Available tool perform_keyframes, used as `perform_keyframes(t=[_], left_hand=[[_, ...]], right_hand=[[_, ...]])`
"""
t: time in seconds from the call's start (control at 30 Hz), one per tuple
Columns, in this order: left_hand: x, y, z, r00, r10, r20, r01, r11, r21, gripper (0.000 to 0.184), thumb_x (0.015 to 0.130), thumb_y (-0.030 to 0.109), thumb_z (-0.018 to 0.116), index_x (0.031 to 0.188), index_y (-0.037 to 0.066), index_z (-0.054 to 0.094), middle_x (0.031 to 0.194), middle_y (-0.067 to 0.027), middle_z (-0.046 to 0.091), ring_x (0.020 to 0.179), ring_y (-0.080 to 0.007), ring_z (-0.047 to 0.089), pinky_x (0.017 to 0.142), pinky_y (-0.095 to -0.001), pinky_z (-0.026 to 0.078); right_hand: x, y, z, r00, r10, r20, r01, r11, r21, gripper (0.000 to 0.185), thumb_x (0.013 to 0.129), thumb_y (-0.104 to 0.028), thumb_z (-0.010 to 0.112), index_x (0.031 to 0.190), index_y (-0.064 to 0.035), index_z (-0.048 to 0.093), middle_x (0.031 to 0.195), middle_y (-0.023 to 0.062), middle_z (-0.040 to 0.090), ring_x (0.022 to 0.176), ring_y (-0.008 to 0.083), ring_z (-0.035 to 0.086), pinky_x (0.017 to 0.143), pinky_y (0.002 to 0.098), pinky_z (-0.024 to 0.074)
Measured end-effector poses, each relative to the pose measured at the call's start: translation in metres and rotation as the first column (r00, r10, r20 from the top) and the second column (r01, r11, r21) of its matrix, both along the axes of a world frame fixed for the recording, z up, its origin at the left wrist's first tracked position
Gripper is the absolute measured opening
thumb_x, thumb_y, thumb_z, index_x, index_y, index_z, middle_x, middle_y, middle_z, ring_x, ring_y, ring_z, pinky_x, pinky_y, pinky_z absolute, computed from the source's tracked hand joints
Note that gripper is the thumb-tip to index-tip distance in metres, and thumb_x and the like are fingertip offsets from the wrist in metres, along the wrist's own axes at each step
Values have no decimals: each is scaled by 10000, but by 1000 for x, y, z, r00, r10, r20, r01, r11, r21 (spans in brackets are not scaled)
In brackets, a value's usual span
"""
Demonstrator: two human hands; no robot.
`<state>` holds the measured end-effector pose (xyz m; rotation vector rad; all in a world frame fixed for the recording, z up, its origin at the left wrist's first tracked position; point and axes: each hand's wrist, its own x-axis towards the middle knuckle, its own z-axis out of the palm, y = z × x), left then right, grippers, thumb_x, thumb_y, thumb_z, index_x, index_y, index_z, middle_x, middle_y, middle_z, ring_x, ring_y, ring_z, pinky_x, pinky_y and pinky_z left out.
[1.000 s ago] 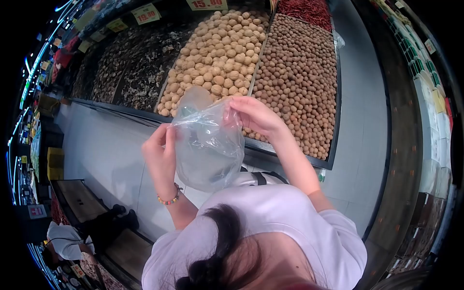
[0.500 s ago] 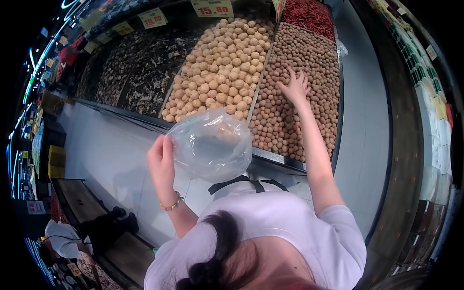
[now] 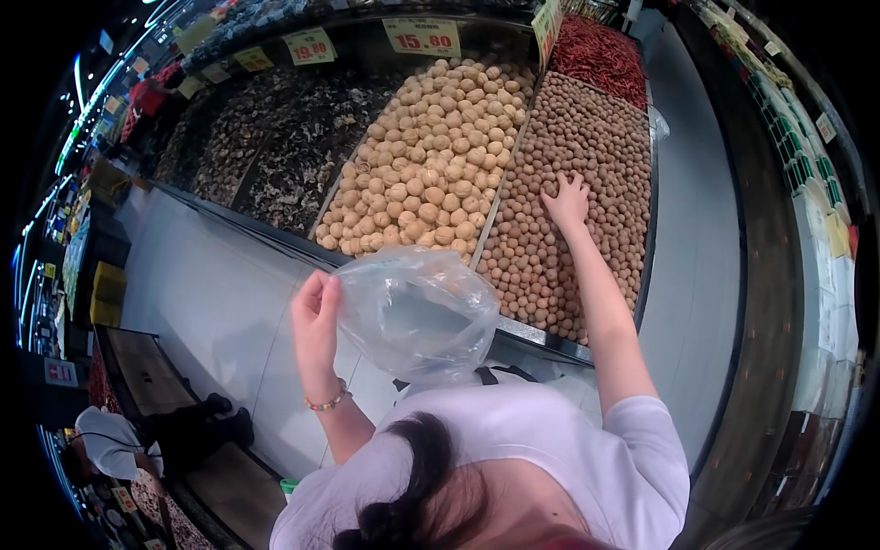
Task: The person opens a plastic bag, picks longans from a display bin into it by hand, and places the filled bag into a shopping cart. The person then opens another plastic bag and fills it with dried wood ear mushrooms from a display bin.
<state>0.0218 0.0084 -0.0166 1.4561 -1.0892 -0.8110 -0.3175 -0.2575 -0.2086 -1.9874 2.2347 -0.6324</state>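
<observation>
My left hand (image 3: 315, 316) pinches the rim of a clear plastic bag (image 3: 412, 321), which hangs open in front of my chest. My right hand (image 3: 566, 203) reaches into a bin of small round brown dried fruits that look like longans (image 3: 600, 147). Its thumb stands apart and the fingertips touch the pile; nothing shows in its grasp. Pale walnuts (image 3: 417, 183) fill the compartment just left of that, behind the bag.
Dried red chillies (image 3: 600, 60) lie beyond the brown fruits. Dark dried fungus (image 3: 298, 160) fills compartments to the left. Price signs (image 3: 421, 37) stand along the back. A person in a white top (image 3: 115, 442) is at lower left. Shelves with packages (image 3: 816, 266) line the right.
My right hand has come down onto the brown fruits, its fingers less spread than before. The bins appear lower in view, and the bag has shifted slightly right and down with my left hand.
</observation>
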Motion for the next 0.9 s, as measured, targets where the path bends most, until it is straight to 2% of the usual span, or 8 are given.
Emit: perform_keyframes(t=[0.07, 0.27, 0.57, 0.9], left_hand=[[-4, -1, 3, 1000, -5, -28, 5, 1000, 3, 223, 895, 192, 535, 725, 64, 467, 666, 67, 457, 619, -10, 387, 550, -170, 299], [-10, -2, 3, 990, -73, -119, 73, 997, -7, 159, 873, 169, 560, 778, 66, 486, 708, 52, 504, 645, -19, 433, 578, -169, 333], [-20, -6, 7, 979, -79, -187, 73, 996, -42, 104, 871, 132, 542, 809, 63, 495, 715, 37, 524, 645, -34, 463, 589, -178, 356], [-26, -10, 4, 979, -98, -182, 89, 995, -52, 117, 886, 152, 531, 813, 68, 494, 719, 45, 525, 642, -17, 446, 591, -168, 348]], right_hand=[[0, 0, 1, 1000, 12, 13, -12, 1000, -17, 526, 720, -313, 693, 1177, -159, 481, 1233, 139, 365, 1122, 346, 372, 846, 416, 440], [-2, 6, 9, 998, 64, -20, -65, 998, -17, 472, 758, -227, 663, 1180, -146, 469, 1155, 115, 405, 1039, 295, 466, 746, 407, 478], [-6, -1, -2, 994, 96, 56, -86, 981, -173, 378, 776, -173, 628, 1120, -124, 479, 1074, 100, 437, 972, 284, 519, 705, 409, 482], [-13, -3, 1, 966, 95, 242, -43, 977, -210, 265, 819, -153, 571, 1056, -79, 477, 1072, 109, 447, 902, 320, 546, 704, 427, 464]])
